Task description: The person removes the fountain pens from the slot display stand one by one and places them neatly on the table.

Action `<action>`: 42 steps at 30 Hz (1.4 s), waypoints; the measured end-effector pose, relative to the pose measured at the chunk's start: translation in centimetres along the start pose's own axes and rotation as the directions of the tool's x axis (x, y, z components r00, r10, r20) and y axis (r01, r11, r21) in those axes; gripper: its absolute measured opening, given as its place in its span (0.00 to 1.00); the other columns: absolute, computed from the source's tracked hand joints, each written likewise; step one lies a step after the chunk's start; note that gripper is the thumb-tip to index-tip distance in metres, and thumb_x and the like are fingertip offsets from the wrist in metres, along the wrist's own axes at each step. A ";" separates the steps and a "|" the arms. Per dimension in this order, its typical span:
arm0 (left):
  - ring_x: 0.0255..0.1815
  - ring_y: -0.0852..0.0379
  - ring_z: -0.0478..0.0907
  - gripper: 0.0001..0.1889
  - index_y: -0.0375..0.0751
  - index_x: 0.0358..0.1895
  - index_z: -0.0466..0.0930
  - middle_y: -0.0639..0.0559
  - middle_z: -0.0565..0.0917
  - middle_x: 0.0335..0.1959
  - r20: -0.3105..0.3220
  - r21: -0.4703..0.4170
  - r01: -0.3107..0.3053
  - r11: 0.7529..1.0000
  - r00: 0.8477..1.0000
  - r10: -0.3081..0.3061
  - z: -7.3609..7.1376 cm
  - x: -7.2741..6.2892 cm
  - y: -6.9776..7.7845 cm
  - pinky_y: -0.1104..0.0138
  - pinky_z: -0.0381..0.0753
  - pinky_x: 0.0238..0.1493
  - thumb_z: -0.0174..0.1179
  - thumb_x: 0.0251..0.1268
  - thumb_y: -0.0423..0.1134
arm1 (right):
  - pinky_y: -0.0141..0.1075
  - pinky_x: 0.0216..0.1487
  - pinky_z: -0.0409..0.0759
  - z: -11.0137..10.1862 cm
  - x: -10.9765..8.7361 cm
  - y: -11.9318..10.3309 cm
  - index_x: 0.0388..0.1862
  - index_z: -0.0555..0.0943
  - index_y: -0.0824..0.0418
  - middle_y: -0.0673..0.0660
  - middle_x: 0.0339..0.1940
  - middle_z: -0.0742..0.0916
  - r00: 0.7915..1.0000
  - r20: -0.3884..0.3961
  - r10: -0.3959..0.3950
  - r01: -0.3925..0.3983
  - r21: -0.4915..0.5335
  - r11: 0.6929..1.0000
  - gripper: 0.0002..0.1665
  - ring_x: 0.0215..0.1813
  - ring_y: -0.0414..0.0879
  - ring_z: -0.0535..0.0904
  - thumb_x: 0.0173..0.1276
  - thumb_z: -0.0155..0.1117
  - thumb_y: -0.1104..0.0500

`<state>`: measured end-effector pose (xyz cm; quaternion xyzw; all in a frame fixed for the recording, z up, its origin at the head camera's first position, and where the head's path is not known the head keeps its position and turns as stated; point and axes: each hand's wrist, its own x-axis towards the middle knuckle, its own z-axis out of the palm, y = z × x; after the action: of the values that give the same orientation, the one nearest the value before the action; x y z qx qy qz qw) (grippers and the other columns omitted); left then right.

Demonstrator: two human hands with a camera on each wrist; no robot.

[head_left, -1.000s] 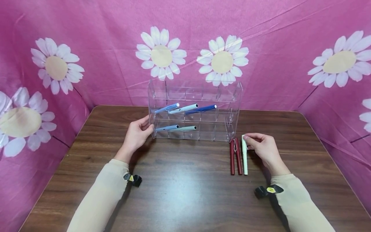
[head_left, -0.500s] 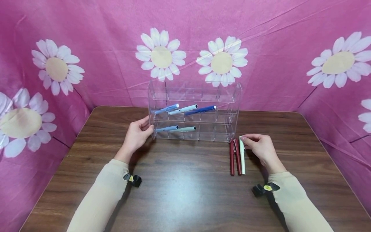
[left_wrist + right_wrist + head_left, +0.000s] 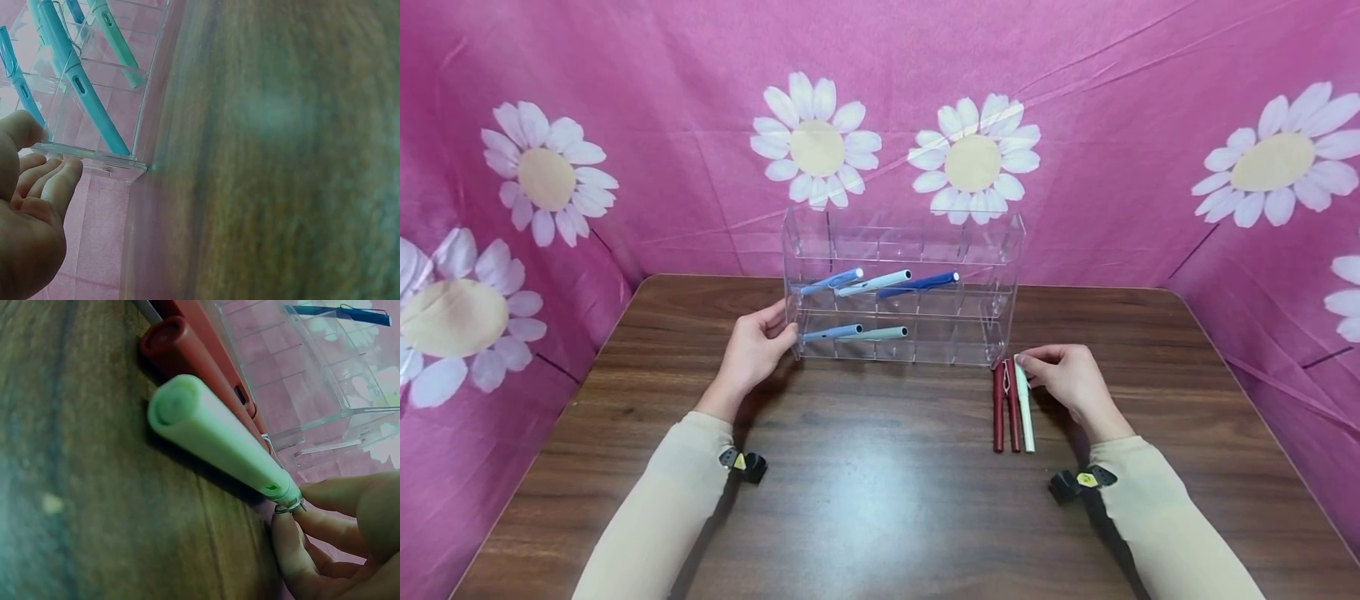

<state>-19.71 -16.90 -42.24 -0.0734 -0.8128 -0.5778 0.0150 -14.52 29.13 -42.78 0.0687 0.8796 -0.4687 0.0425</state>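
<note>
My left hand (image 3: 752, 352) grips the left side wall of a clear acrylic pen rack (image 3: 973, 342), thumb on one face and fingers on the other in the left wrist view. Near the rack's front right corner, my right hand (image 3: 1070, 379) pinches the upper, clip end of a pale green pen (image 3: 1026, 410). That pen lies on the table, touching or nearly touching a dark red pen (image 3: 1014, 408). Left of it lies another dark red pen (image 3: 997, 410). In the right wrist view the pale green pen's (image 3: 219, 440) round end faces the camera.
On the rack's middle tier lean a light blue pen (image 3: 831, 282), a pale blue pen (image 3: 876, 282) and a dark blue pen (image 3: 921, 284). The bottom tier has a blue pen (image 3: 832, 332) and a grey-green pen (image 3: 883, 333). A pink flowered cloth (image 3: 700, 167) hangs behind the wooden table (image 3: 865, 475).
My right hand has slid the pale green pen left, up against the red pens, and the pen now slants slightly. The left hand and the rack have stayed in place.
</note>
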 end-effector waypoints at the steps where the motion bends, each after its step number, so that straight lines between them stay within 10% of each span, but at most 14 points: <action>1: 0.71 0.38 0.80 0.27 0.28 0.76 0.73 0.30 0.81 0.69 0.000 0.008 -0.002 1.000 1.000 0.002 0.0 0.0 0.0 0.82 0.81 0.58 0.58 0.76 0.26 | 0.30 0.36 0.89 0.0 0.0 0.0 0.57 0.86 0.79 0.63 0.39 0.94 1.000 0.006 0.001 -0.001 -0.007 1.000 0.21 0.30 0.34 0.88 0.80 0.66 0.60; 17: 0.70 0.38 0.82 0.27 0.29 0.76 0.73 0.31 0.82 0.68 -0.005 0.055 0.018 0.998 1.000 -0.017 0.0 0.1 -0.1 0.80 0.83 0.58 0.58 0.77 0.27 | 0.28 0.34 0.87 -0.1 0.1 -0.2 0.55 0.87 0.79 0.69 0.40 0.94 0.999 0.031 -0.024 0.028 -0.116 0.993 0.20 0.28 0.38 0.89 0.80 0.63 0.61; 32: 0.70 0.36 0.82 0.26 0.29 0.75 0.74 0.31 0.82 0.67 -0.005 0.029 0.005 1.000 1.000 -0.005 0.0 0.0 -0.1 0.75 0.84 0.60 0.59 0.76 0.26 | 0.32 0.42 0.93 -1.1 -0.4 0.4 0.62 0.78 0.87 0.73 0.48 0.91 0.998 0.052 -0.021 0.016 0.097 0.995 0.22 0.33 0.33 0.89 0.84 0.56 0.66; 42: 0.69 0.36 0.81 0.27 0.28 0.75 0.73 0.30 0.82 0.68 -0.003 0.030 -0.013 0.999 1.000 0.013 0.0 0.0 -0.1 0.78 0.83 0.60 0.59 0.75 0.26 | 0.31 0.42 0.93 -1.7 -1.0 0.5 0.65 0.76 0.87 0.40 0.35 0.92 0.996 -0.052 -0.066 0.075 0.221 0.972 0.25 0.34 0.31 0.90 0.84 0.59 0.64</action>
<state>-19.76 -16.94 -42.30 -0.0776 -0.8207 -0.5657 0.0210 -13.48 30.71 -42.10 0.0521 0.8243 -0.5638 -0.0016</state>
